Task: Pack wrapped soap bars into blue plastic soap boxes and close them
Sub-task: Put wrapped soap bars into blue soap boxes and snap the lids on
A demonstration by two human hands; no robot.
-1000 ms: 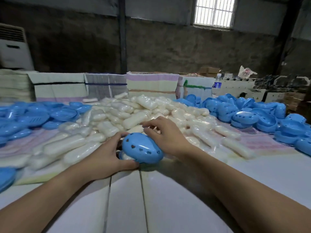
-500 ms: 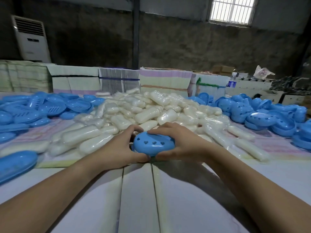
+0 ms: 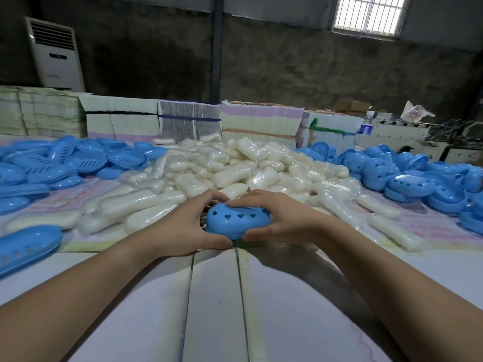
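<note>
Dark grey walls stand far behind the white tabletop (image 3: pixel 214 309). Near its middle, left hand (image 3: pixel 187 228) and right hand (image 3: pixel 283 220) curl tight around a closed blue plastic soap box (image 3: pixel 236 222), before a pile of white wrapped soap bars (image 3: pixel 235 168).

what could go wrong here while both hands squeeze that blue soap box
1. The left hand and right hand grip the soap box by its ends; uneven pressure might leave the lid only half seated.
2. The thumbs sit low along the front edge, so skin could get pinched as it closes.
3. The soap pile lies right behind; a slip could knock bars off it.
</note>
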